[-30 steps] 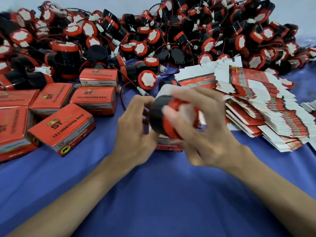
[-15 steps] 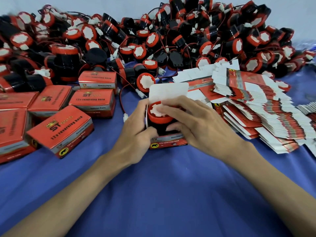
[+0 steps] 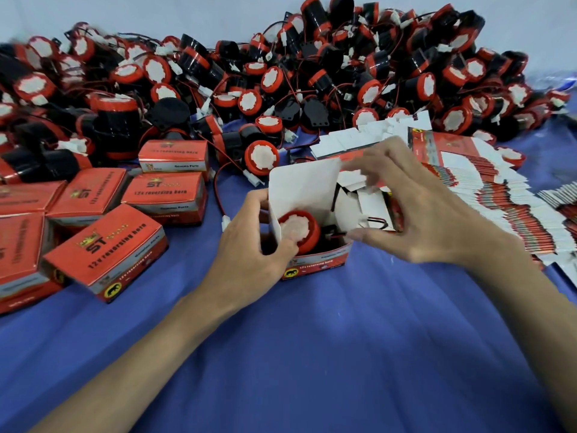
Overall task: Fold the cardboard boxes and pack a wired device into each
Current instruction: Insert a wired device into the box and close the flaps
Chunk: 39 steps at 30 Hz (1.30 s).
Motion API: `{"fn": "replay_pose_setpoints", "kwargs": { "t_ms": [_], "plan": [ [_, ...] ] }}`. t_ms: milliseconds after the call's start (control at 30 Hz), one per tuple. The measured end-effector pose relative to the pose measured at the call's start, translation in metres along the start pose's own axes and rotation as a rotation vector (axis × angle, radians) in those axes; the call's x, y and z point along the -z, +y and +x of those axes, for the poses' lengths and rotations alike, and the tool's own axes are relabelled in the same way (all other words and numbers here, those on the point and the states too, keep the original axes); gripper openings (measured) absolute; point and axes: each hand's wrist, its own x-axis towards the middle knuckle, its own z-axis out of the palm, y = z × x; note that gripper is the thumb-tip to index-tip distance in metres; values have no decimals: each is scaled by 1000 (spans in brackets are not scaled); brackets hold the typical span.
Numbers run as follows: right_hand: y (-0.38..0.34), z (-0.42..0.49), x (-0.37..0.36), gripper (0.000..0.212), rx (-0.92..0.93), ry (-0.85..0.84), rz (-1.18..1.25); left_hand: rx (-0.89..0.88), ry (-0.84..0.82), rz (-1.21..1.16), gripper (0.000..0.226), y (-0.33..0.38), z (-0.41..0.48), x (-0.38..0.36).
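Observation:
An open red cardboard box stands on the blue cloth at the centre, its white lid flap raised. Inside lies a red and black wired device with its white face up. My left hand grips the box's left side, thumb on the device. My right hand is over the box's right side, fingers curled, pinching the device's wire and the right flap; the fingertips are blurred.
Several closed red boxes lie at the left. A big heap of loose wired devices fills the back. Stacks of flat unfolded boxes lie at the right. Blue cloth covers the near table.
The device has gone from my hands down into the box. My right hand has shifted from the device's top to the box's right side, at the wire.

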Motion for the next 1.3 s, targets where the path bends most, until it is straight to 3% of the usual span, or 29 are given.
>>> {"fn": "replay_pose_setpoints", "kwargs": {
  "t_ms": [100,200,367,500,667,767,833,933,1033,1100,1200,1300],
  "plan": [
    [7,-2,4,102,-234,-283,93,39,-46,21,37,0,0,-1],
    [9,-3,-4,104,-270,-431,122,29,-89,145,33,0,0,-2],
    [14,-3,7,56,-218,-291,35,14,-72,157,41,2,0,-3],
    [10,-2,9,5,14,-17,-63,29,-11,135,57,1,1,-6],
    [4,0,-3,17,111,158,-64,11,169,171,56,6,1,-3],
    [-11,3,-24,17,75,218,103,28,284,187,57,5,3,0],
    [-23,5,-34,5,36,174,381,80,363,153,56,5,5,3],
    [-37,2,-40,36,-47,29,873,147,430,36,55,3,9,6],
    [-39,5,-38,27,-63,134,950,119,451,-115,56,2,10,8],
    [-28,7,-37,18,-239,221,1020,47,446,-179,49,2,8,8],
    [-6,12,-37,52,-634,89,1205,-96,382,-174,48,3,3,6],
    [-8,14,-47,45,-685,-51,1205,-190,279,-87,56,5,-1,4]
  ]
}}
